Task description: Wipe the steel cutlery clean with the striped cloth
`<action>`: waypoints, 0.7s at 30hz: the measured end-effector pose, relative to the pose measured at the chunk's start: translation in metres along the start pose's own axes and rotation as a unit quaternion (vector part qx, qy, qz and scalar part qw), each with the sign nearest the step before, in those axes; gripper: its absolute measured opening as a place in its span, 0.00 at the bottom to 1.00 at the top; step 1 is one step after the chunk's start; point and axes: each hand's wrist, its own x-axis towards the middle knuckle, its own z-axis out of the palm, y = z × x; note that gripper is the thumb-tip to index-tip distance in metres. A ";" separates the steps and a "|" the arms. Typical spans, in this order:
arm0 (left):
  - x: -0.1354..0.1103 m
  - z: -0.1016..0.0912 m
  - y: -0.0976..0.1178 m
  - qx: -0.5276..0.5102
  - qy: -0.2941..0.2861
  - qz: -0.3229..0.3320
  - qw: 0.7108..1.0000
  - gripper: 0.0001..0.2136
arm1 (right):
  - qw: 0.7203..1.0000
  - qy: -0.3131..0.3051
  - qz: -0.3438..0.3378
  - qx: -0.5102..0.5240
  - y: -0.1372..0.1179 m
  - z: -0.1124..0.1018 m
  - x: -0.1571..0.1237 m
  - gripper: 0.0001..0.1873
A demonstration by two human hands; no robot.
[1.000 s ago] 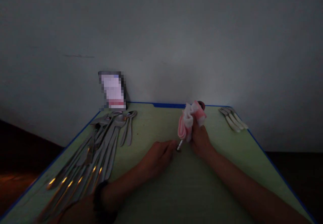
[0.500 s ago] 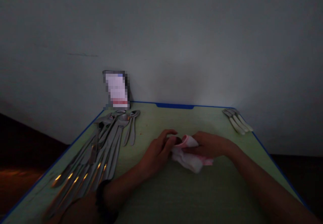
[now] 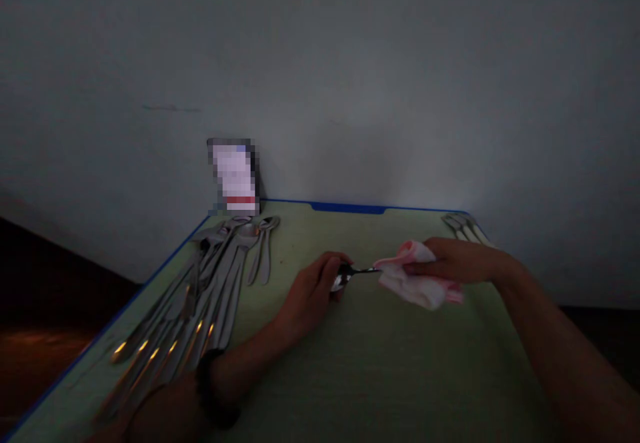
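A small metal spoon (image 3: 357, 271) lies level just above the green table (image 3: 370, 376). My left hand (image 3: 313, 293) pinches its bowl end with the fingers closed. My right hand (image 3: 460, 261) is closed on a pink and white cloth (image 3: 417, 282) that wraps the spoon's handle end. The two hands sit a short way apart, with the bare middle of the spoon showing between them.
Several long pieces of cutlery (image 3: 200, 296) lie in a row on the left side of the table. A few white-handled utensils (image 3: 467, 228) rest at the far right corner, partly behind my right hand. A blurred card (image 3: 234, 176) leans against the grey wall.
The cloth was held upright, then laid low between both hands. Now my right hand has slid right with the cloth, baring the spoon's middle. My left hand stayed near the same spot.
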 end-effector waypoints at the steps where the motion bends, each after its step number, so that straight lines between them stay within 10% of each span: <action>1: -0.001 0.000 -0.001 0.007 -0.005 0.013 1.000 0.16 | 1.000 -0.005 0.002 -0.006 -0.001 0.000 0.000 0.24; 8: -0.010 -0.001 -0.004 0.067 -0.061 0.124 0.988 0.16 | 0.999 -0.036 -0.015 -0.033 -0.032 0.010 0.001 0.18; 14: -0.004 -0.001 -0.001 0.033 -0.098 0.040 0.994 0.22 | 0.991 0.068 0.006 -0.118 -0.034 0.005 -0.005 0.09; 21: -0.001 -0.006 0.001 0.050 -0.117 0.094 0.987 0.16 | 0.992 0.064 -0.012 -0.104 -0.039 -0.001 -0.013 0.15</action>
